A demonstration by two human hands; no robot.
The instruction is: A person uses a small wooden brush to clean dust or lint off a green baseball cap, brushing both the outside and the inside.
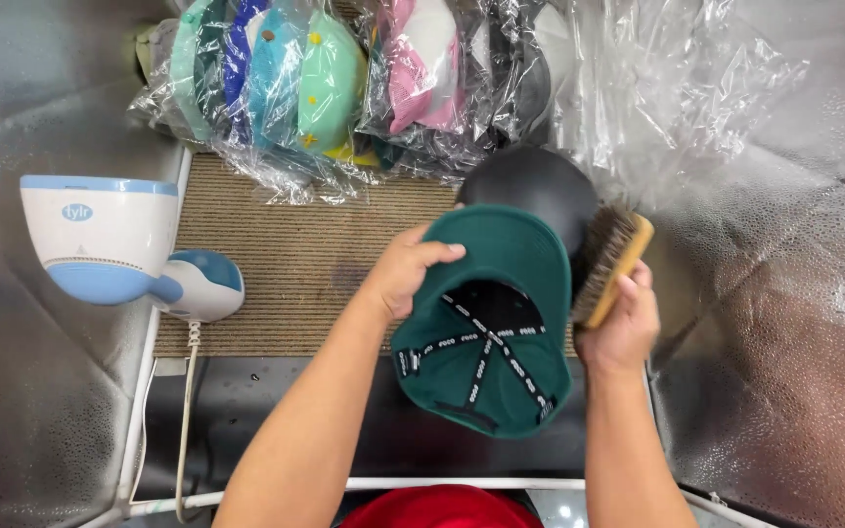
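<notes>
Green cap [486, 332] sat upturned against black dome form [532, 186], lining showing. Left hand [405, 269] gripped cap's brim, fingers curled over edge. Right hand [623, 323], right of cap, clasped wooden brush [610, 262] (bristles toward cap). Steamer [114, 244] well left of cap.

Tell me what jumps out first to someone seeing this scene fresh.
In the middle, the left hand holds a green cap upside down, while the right hand presses a wooden brush to its side. Behind them lies a row of colourful caps in plastic bags, and a white-and-blue steamer sits at the left.
</notes>
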